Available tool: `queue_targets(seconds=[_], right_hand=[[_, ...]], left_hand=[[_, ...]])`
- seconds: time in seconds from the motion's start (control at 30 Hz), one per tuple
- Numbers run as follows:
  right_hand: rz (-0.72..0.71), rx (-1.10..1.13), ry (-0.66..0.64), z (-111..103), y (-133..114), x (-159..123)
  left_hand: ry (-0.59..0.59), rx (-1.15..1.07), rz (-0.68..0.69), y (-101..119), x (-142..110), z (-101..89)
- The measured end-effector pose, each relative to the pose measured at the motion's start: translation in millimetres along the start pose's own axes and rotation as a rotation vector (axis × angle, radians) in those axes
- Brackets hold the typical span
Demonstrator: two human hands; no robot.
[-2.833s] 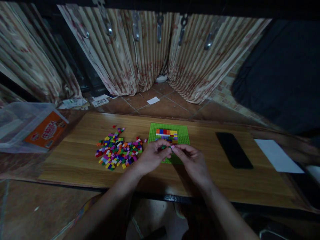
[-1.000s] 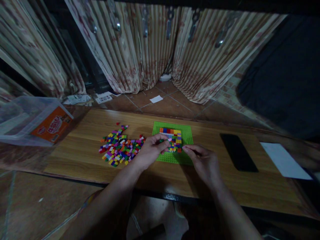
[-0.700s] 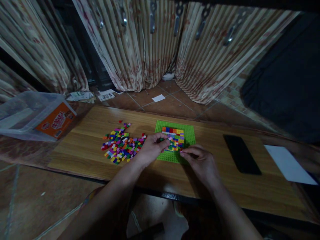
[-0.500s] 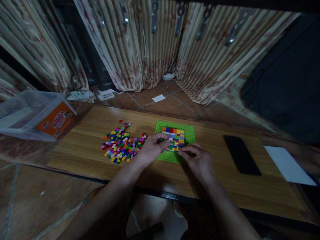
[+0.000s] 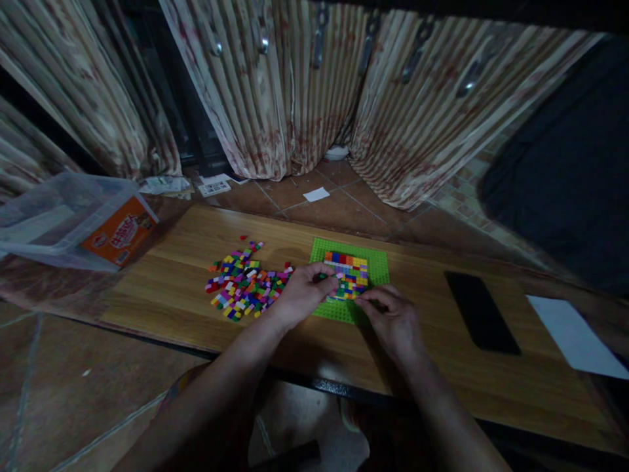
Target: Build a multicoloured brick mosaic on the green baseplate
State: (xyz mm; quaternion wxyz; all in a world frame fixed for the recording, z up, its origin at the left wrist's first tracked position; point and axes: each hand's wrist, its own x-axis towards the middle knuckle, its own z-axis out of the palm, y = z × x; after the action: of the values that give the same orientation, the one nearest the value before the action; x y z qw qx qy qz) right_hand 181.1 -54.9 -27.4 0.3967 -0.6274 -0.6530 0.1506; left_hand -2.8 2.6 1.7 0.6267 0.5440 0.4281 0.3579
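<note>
A green baseplate lies on the wooden table, with rows of small coloured bricks pressed onto it. My left hand rests at the plate's left edge, fingers curled in a pinch on a small dark green brick beside the built rows. Over the plate's near edge my right hand has its fingertips pinched together just below the rows; what they hold is too small to make out. A loose pile of coloured bricks lies left of the plate.
A black phone and a white sheet lie on the table's right side. A clear plastic box with an orange label sits past the left end. Curtains hang behind; tiled floor lies beyond the table.
My hands came apart from a joined pinch over the plate's near edge. More rows of bricks show on the plate than 2.8 s ago. The view shifted slightly.
</note>
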Motion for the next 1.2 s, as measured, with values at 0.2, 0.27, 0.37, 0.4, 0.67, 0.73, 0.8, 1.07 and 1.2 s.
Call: queue_targets(seconds=[0.2,0.27,0.37,0.4,0.67,0.73,0.8,1.07,1.2], right_hand=[[-0.062,-0.045,-0.016,-1,0,1],[-0.076,-0.062,-0.023,0,0,2],[-0.097,-0.092,-0.014,1,-2,2],[-0.105,-0.096,-0.008,2,-2,1],[-0.098,-0.047,-0.013,3,-1,-3],[-0.073,-0.026,0.002,-1,0,-3],[-0.026,-0.005,0.052,-5,0,-3],[0.197,0.326,0.065,-3,-19,2],[0.298,0.485,0.029,0,-30,2]], left_hand=[[-0.004,-0.002,-0.004,1,-1,-0.1],[-0.005,-0.008,-0.004,0,-1,0.4],[-0.008,-0.015,-0.014,-1,-2,1.9],[-0.008,-0.016,-0.018,-1,-2,2.5],[-0.058,0.019,-0.04,-5,-3,6.3],[-0.079,0.017,-0.039,-6,-3,6.4],[-0.09,0.017,-0.037,-7,-3,6.6],[-0.141,-0.018,-0.038,0,-4,14.1],[-0.164,-0.014,-0.018,0,-6,16.8]])
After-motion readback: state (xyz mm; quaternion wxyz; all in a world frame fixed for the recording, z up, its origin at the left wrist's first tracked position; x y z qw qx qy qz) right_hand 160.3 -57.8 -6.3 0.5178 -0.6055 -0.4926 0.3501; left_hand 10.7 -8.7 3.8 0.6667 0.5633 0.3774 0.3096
